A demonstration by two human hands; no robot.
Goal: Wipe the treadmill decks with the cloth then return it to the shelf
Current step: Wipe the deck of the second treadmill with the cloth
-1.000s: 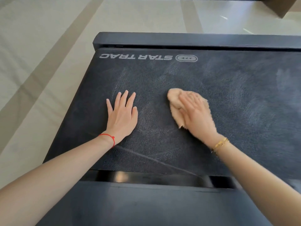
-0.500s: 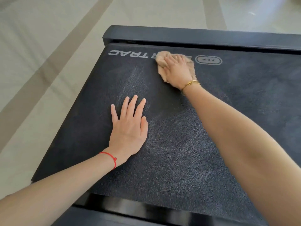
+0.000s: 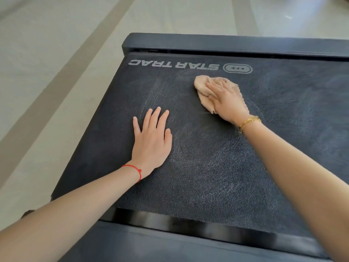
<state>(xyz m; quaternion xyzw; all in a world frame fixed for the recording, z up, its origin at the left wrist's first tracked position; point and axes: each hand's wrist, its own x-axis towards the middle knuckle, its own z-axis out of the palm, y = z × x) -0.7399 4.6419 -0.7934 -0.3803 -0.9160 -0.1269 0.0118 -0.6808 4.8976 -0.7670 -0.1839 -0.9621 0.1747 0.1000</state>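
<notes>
A dark treadmill deck (image 3: pixel 217 167) with a "STAR TRAC" logo fills the view, streaked with pale wipe marks. A crumpled beige cloth (image 3: pixel 203 86) lies on the belt just below the logo. My right hand (image 3: pixel 227 102) presses flat on the cloth, fingers straight and spread over it. My left hand (image 3: pixel 152 140) rests palm down on the belt to the left, fingers straight, holding nothing.
The deck's black end cap (image 3: pixel 207 44) runs across the far edge. A glossy black strip (image 3: pixel 170 220) borders the belt's near end. Pale tiled floor (image 3: pixel 47 82) with darker bands lies to the left and beyond.
My right hand has pulled the cloth back from the logo toward me and slightly right. My left hand has stayed flat on the belt.
</notes>
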